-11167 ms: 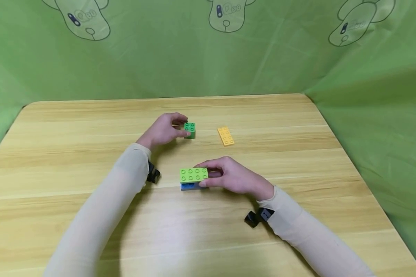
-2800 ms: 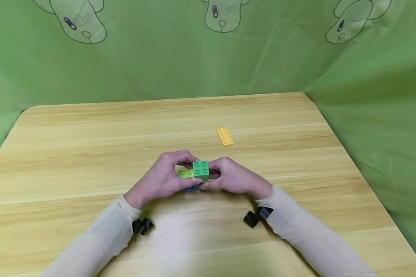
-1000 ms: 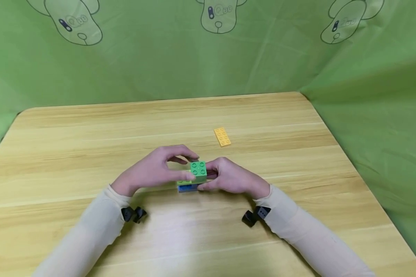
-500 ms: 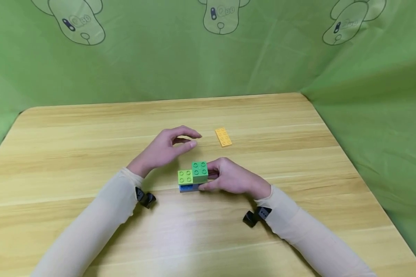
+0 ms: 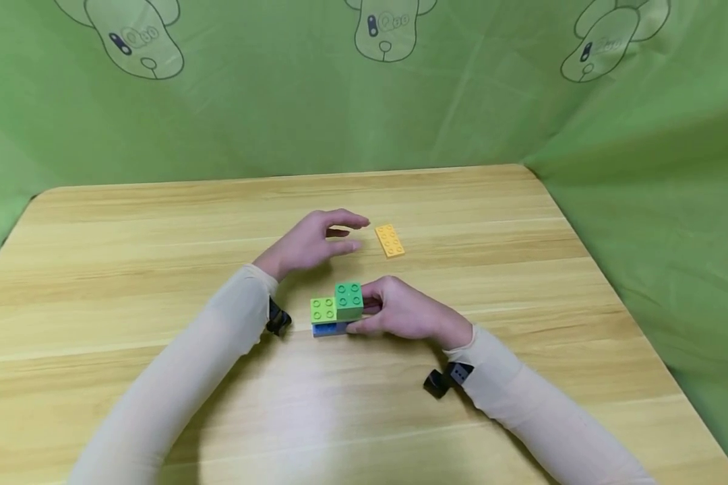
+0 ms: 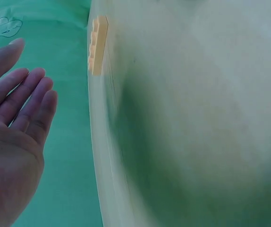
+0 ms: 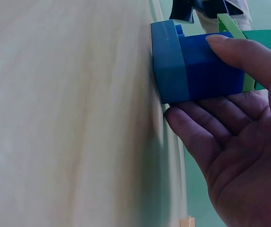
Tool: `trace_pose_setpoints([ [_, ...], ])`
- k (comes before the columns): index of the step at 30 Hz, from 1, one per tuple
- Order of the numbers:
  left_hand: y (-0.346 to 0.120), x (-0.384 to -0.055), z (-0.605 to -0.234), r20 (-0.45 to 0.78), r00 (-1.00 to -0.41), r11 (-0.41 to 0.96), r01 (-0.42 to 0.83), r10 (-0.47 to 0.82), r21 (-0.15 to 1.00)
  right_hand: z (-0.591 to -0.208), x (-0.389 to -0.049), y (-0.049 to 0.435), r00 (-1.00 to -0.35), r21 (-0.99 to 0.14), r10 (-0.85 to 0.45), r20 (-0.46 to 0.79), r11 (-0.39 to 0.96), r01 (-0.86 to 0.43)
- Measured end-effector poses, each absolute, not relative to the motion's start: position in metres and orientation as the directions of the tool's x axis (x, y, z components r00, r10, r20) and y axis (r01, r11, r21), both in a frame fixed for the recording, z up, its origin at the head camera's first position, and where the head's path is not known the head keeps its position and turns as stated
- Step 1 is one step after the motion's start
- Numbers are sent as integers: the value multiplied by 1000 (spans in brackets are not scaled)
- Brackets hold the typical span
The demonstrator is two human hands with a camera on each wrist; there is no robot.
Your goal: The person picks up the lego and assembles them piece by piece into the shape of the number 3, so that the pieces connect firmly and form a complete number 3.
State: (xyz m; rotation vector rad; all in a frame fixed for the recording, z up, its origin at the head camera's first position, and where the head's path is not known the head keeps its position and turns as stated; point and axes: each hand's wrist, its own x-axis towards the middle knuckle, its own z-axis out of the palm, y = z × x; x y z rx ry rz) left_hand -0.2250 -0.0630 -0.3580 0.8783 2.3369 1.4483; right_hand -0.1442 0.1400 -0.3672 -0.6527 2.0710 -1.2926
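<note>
My right hand [image 5: 415, 310] holds a stack of toy building bricks at the middle of the table. The right wrist view shows a lighter blue brick [image 7: 168, 66] at the base, then a dark blue brick [image 7: 211, 68] under my thumb. A lime plate [image 5: 323, 310] lies over these, with a green brick [image 5: 348, 300] on its right half. Farther back, my left hand [image 5: 309, 242] hovers with fingers extended and nothing in them. Just right of its fingertips, apart from them, a yellow plate [image 5: 390, 241] lies studs up; the left wrist view shows it edge-on.
The wooden table [image 5: 127, 269] has a green cloth [image 5: 267, 121] with printed cartoon figures standing behind it and along the right side. Small black devices are worn at both wrists.
The left hand earlier brought the green brick onto the lime plate, then let go and moved back and right toward the yellow plate. The right hand keeps its grip on the stack.
</note>
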Motion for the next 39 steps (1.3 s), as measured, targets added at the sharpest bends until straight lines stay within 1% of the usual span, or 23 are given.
trace_pose_setpoints([
  [5, -56, -238, -356, 39, -783, 381, 346, 621, 857, -367, -144, 138, -699, -909, -678, -228, 406, -97],
  [10, -47, -248, -359, 16, -773, 402, 348, 635, 847, -367, -145, 137, -699, -903, -677, -231, 417, -105],
  [16, -37, -256, -362, -30, -769, 463, 352, 638, 814, -367, -148, 137, -696, -895, -681, -229, 428, -124],
  [23, -30, -267, -366, -59, -758, 495, 363, 649, 790, -368, -146, 138, -699, -901, -679, -227, 418, -113],
  [25, -28, -271, -367, -62, -747, 504, 383, 662, 774, -368, -146, 138, -699, -904, -677, -229, 414, -106],
  [31, -17, -282, -365, -50, -671, 467, 459, 739, 756, -367, -145, 140, -701, -907, -675, -232, 410, -95],
  [39, -10, -290, -372, -112, -639, 485, 447, 761, 752, -369, -145, 138, -699, -912, -679, -225, 398, -93],
])
